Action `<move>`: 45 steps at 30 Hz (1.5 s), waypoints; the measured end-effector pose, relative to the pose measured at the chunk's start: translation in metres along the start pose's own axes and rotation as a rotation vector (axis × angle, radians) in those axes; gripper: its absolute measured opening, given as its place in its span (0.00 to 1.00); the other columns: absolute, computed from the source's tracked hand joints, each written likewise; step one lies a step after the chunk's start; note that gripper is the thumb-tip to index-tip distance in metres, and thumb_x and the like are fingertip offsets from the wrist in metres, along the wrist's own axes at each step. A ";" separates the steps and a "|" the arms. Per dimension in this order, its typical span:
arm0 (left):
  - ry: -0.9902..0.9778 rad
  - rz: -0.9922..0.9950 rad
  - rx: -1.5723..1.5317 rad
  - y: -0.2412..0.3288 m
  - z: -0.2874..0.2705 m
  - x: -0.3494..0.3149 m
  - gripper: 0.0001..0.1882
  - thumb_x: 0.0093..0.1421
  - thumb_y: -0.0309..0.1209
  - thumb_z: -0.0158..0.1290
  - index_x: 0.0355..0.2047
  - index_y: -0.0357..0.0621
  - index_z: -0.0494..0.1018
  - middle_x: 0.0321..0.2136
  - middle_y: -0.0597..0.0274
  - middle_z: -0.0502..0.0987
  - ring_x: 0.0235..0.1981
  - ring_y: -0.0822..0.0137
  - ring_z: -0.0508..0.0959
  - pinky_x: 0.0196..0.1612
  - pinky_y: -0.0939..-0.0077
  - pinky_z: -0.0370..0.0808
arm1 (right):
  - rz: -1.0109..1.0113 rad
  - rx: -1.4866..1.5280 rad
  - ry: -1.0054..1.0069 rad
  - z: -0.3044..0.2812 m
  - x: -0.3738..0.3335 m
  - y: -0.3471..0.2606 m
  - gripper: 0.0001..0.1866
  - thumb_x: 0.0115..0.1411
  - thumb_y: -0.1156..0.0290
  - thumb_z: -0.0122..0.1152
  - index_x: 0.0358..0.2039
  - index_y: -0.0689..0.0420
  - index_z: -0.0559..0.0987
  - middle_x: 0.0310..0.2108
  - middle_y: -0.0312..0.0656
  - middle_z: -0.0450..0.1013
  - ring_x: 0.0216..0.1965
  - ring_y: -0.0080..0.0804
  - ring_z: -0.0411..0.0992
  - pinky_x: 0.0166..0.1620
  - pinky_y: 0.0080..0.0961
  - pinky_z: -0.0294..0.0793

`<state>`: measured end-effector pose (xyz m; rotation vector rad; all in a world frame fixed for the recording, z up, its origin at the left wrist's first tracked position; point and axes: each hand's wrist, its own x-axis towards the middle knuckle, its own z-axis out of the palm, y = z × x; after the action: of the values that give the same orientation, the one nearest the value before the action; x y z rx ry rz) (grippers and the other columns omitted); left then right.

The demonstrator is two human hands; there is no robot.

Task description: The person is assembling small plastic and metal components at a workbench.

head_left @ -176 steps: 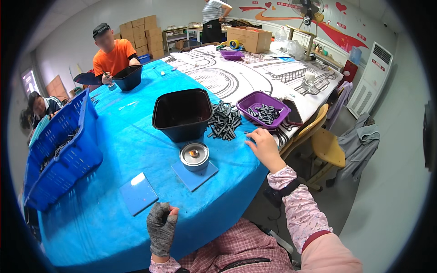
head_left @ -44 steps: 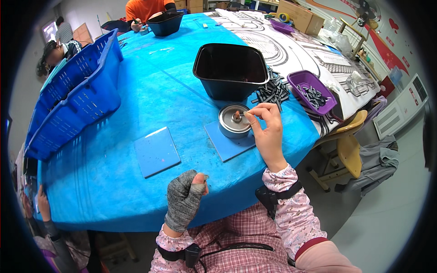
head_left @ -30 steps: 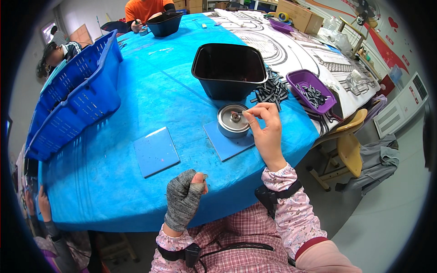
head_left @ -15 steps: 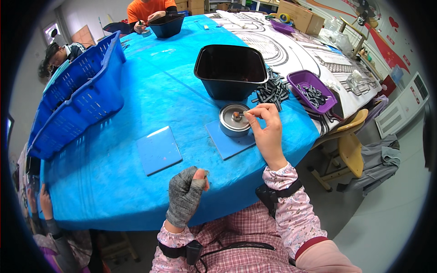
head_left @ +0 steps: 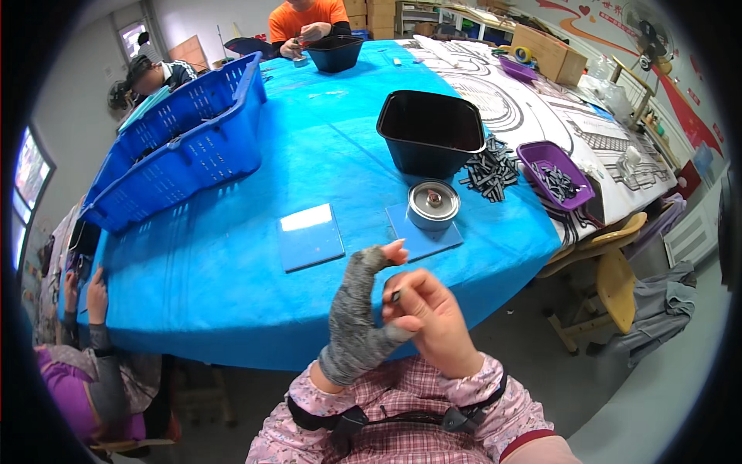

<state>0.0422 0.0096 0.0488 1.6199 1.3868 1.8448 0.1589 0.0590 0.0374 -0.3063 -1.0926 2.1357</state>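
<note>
My right hand (head_left: pixel 433 317) pinches a small dark piece (head_left: pixel 396 296), held end-on in front of my body, so its full length is hidden. Curved around it from the left is my left hand (head_left: pixel 362 313) in a grey fingerless glove, its fingers and thumb spread apart. The thumb comes up against the right hand. Just beyond both hands, a round metal tin (head_left: pixel 421 209) with a brownish wet spot at its raised centre stands on a blue square tile (head_left: pixel 433 246). A second blue tile (head_left: pixel 311 240) lies to its left.
Behind the tin stands a deep black tub (head_left: pixel 425 151), with a pile of dark grey strips (head_left: pixel 493 172) beside it. A purple basket (head_left: pixel 580 193) at the right holds more strips. A large blue crate (head_left: pixel 185 158) sits at the left. Another person (head_left: pixel 309 27) works across the table.
My right hand has drawn back from the tin toward my body with the small dark piece. My left hand has moved up and right to meet it and opened. The view has shifted left.
</note>
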 end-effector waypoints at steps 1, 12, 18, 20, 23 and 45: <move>0.005 0.002 0.010 0.001 0.005 -0.001 0.42 0.50 0.59 0.59 0.55 0.38 0.66 0.45 0.57 0.71 0.48 0.62 0.73 0.52 0.65 0.70 | 0.002 0.005 -0.010 0.002 -0.002 0.006 0.09 0.66 0.66 0.54 0.39 0.59 0.72 0.35 0.33 0.70 0.36 0.19 0.69 0.42 0.19 0.69; 0.030 0.037 0.048 0.013 0.016 -0.005 0.22 0.64 0.47 0.46 0.43 0.41 0.77 0.40 0.57 0.79 0.40 0.59 0.78 0.44 0.68 0.73 | 0.019 0.057 0.038 0.010 -0.016 0.006 0.09 0.64 0.67 0.56 0.40 0.59 0.74 0.40 0.32 0.72 0.44 0.20 0.69 0.51 0.23 0.67; 0.017 -0.005 0.011 0.025 0.026 0.000 0.27 0.66 0.51 0.40 0.48 0.43 0.75 0.40 0.57 0.80 0.41 0.59 0.78 0.46 0.68 0.73 | -0.028 0.057 -0.044 -0.007 -0.019 0.010 0.08 0.64 0.68 0.56 0.40 0.58 0.74 0.39 0.32 0.72 0.44 0.21 0.70 0.51 0.23 0.67; 0.049 -0.049 -0.028 0.024 0.026 -0.001 0.29 0.66 0.53 0.39 0.51 0.42 0.73 0.42 0.57 0.79 0.42 0.60 0.78 0.47 0.68 0.73 | -0.006 0.046 -0.026 -0.007 -0.019 0.009 0.08 0.64 0.68 0.56 0.40 0.58 0.74 0.39 0.33 0.73 0.44 0.20 0.70 0.51 0.23 0.67; -0.116 -0.191 -0.099 0.009 0.012 -0.002 0.39 0.60 0.63 0.41 0.57 0.42 0.67 0.47 0.54 0.76 0.44 0.61 0.77 0.50 0.66 0.72 | 0.012 0.054 -0.003 -0.002 -0.018 0.007 0.08 0.64 0.67 0.57 0.40 0.58 0.74 0.37 0.33 0.73 0.43 0.20 0.70 0.50 0.23 0.68; -0.024 -0.494 0.018 -0.032 -0.049 -0.020 0.21 0.67 0.44 0.44 0.39 0.38 0.76 0.31 0.59 0.79 0.24 0.74 0.73 0.32 0.78 0.71 | -0.695 -0.711 0.560 -0.114 0.028 -0.097 0.06 0.64 0.70 0.56 0.37 0.59 0.74 0.28 0.35 0.71 0.22 0.16 0.67 0.26 0.14 0.68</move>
<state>-0.0062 -0.0124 0.0173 1.1610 1.6159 1.5180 0.2420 0.1862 0.0465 -0.6809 -1.3198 0.9237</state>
